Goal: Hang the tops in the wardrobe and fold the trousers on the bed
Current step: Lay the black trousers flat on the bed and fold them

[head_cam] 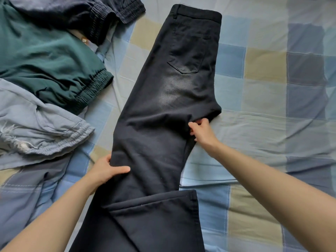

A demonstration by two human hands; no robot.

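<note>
The black trousers [163, 124] lie lengthwise mid-bed [272, 88], legs stacked, hems nearest, waistband at 12 o'clock. The left hand [107, 170] pinches their 9 o'clock edge; the right hand [201, 129] grips the crotch edge at 3 o'clock. Halved lengthwise (crosswise folds remain, I judge). At 10 o'clock, a heap [45, 70] of unfolded garments waits; no wardrobe shows.

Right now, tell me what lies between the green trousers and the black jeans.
In the head view, only a bare strip of checked bedsheet separates the green trousers from the black jeans; the two do not touch.
</note>
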